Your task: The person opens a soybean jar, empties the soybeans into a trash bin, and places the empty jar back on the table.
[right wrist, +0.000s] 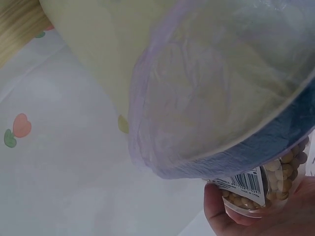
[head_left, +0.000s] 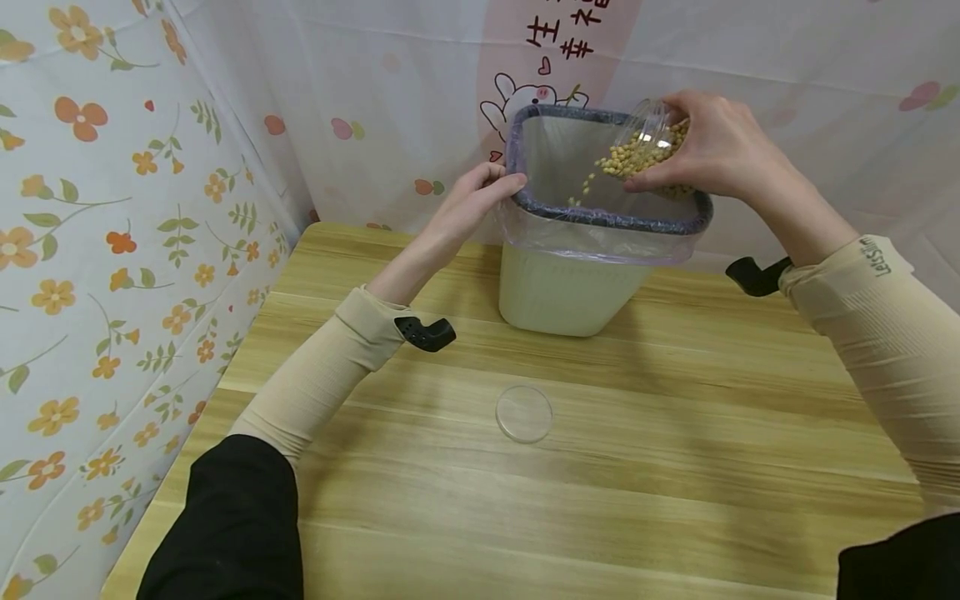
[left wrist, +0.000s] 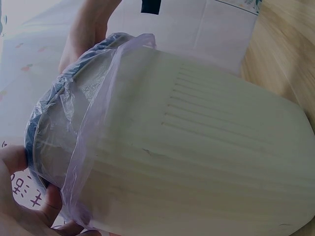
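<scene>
A cream trash bin (head_left: 566, 292) with a dark rim stands at the back of the table, lined with a thin lilac plastic bag (head_left: 600, 240) folded over its edge. My left hand (head_left: 478, 196) grips the bin's left rim, thumb on one side and fingers on the other, as the left wrist view also shows. Over the bin's right side, my right hand (head_left: 723, 148) holds a clear plastic jar (head_left: 651, 125) tipped toward the opening. Yellowish soybeans (head_left: 626, 160) spill from its mouth, several in mid-air above the bin. A barcode label (right wrist: 246, 184) shows on the jar in the right wrist view.
On the wooden table (head_left: 450, 500) in front of the bin lies a clear round lid (head_left: 524, 414). A printed white curtain (head_left: 375, 83) hangs close behind the bin, and a floral one (head_left: 112, 292) borders the left side.
</scene>
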The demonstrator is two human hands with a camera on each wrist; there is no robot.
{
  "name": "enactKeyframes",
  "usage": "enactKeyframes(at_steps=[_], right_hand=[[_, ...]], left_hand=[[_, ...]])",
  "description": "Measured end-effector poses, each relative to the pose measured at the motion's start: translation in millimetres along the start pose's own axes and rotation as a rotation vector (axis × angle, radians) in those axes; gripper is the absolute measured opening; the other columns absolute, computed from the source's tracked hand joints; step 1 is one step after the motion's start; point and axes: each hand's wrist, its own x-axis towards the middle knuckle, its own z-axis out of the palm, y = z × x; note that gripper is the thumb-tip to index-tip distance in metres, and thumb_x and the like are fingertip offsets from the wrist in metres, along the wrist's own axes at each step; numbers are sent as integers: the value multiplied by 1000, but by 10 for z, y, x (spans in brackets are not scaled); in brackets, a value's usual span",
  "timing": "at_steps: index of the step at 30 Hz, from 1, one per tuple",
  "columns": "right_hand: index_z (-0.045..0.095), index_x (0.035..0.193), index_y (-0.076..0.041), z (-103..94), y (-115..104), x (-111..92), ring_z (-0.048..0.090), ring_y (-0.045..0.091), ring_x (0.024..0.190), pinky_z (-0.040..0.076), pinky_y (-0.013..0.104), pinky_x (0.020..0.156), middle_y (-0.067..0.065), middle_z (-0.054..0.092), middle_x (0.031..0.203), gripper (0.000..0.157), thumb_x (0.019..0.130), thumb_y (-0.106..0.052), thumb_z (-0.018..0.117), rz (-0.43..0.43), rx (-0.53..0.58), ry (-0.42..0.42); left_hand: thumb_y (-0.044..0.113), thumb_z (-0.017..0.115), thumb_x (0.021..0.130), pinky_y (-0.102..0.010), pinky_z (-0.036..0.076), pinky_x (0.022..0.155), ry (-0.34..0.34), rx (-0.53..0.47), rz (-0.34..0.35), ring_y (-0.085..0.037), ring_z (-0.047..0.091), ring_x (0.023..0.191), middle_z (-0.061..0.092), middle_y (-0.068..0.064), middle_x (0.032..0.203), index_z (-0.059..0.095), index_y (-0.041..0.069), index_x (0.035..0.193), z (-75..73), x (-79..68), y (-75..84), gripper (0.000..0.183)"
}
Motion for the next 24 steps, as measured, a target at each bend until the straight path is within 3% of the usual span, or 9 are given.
enactKeyframes(at_steps=[9,16,24], right_hand=[[20,150,-8,2,-13,8,36,51,126,30,66,101,24,36,147,116,63,-55,81,-8,-11,-15],[21,150,-8,-12,-23,33,36,50,127,29,66,103,23,37,147,119,60,-55,83,-13,-25,-24],[27,147,-5,-7,-32,40,42,47,121,33,63,100,26,44,140,116,60,-55,83,-56,-51,-7]], left_hand=[[39,58,91,-40,35,101,-4,0,-1,-11,45,99,49,3,96,54,15,101,-5,4,-9,26],[40,57,91,-37,36,97,1,6,-4,-11,44,98,48,4,96,54,16,100,-5,10,-9,26],[39,57,91,-39,35,98,0,1,5,-11,44,97,48,4,94,54,16,100,1,8,-9,25]])
